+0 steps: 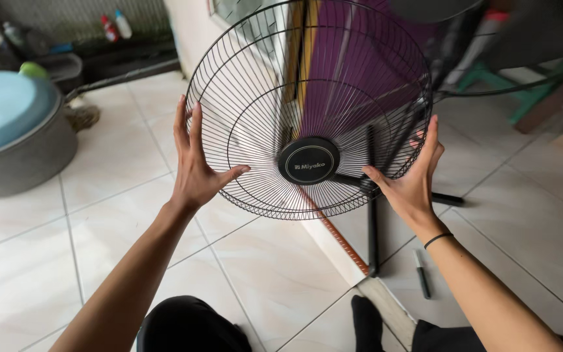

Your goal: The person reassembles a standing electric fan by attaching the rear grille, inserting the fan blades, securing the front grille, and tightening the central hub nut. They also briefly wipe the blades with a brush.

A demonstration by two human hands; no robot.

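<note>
Head view, fan guard: a black wire fan guard, round and dished, with a black centre cap, is held up in the air in front of the person, tilted so its hollow side faces away and upward. It is off any fan body; no motor or blades show behind it.

Head view, left hand: the left hand lies flat against the guard's left rim, fingers stretched up along the wires and thumb hooked toward the inner ring. The hand is spread wide, pressing rather than clenched.

Head view, right hand: the right hand presses the right rim the same way, fingers straight up, thumb pointing in toward the cap. A thin black band sits on that wrist.

Head view, floor: pale floor tiles run under everything. Beneath the guard lies a black cross-shaped stand base with its bars flat on the tiles. Just beside it, near the right forearm, lies a screwdriver with a dark handle.

Head view, surroundings: a grey tub with a blue lid stands at the left, well apart from the guard. A green stool stands at the upper right.

Progress, as judged: the guard is free and carried between both hands; the base lies separate on the floor, so the fan is in pieces. Whether other parts are joined cannot be told.
</note>
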